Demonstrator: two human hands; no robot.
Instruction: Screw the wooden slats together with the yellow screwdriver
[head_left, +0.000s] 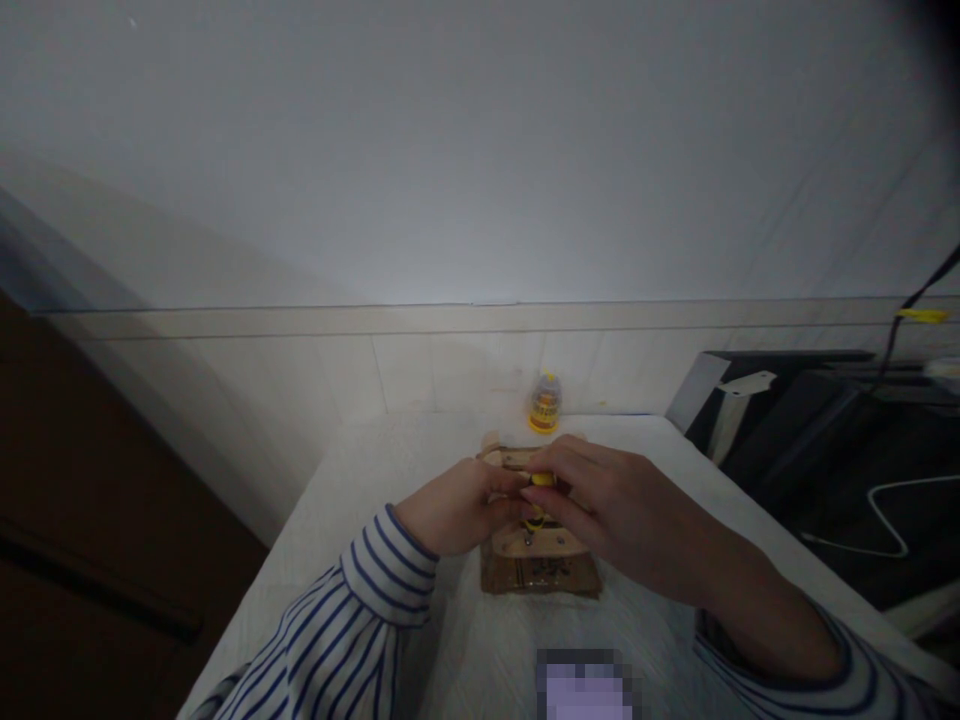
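My left hand and my right hand meet over the table, fingertips pinched round a small yellow-and-black piece. Most of the piece is hidden by the fingers, so its kind does not show. Right below the hands is a light wooden piece with slats, with small dark round spots along its front bar. It rests on or just above a brown, shiny flat package with dark print. Behind the hands stands a small clear container with a yellow base, a yellow top and a printed label.
A white covering lies over the table, which meets a pale wall. Dark flat items and a white cable are at the right. A blurred-out lilac screen is at the near edge. Dark brown furniture stands left.
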